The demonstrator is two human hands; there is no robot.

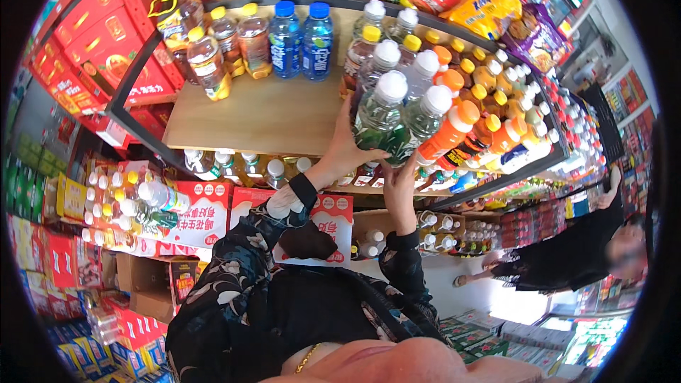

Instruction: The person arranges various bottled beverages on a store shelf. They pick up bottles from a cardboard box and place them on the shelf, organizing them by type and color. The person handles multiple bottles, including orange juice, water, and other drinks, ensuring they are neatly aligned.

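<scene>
On the right half of the wooden shelf stand clear plastic bottles with white caps and green labels. My left hand is wrapped round the left side and lower front of the front white-capped bottle. Beside it, my right hand grips low on the neighbouring white-capped bottle, its fingers partly hidden. The two bottles touch each other, and more white-capped bottles stand directly behind. An orange bottle with an orange cap stands just to the right of them.
At the shelf's back left are blue-capped bottles and yellow-capped tea bottles. Bare wood shows left of my hands. Below are more bottles and red-white cartons. Snack bags lie above; a person in black is at right.
</scene>
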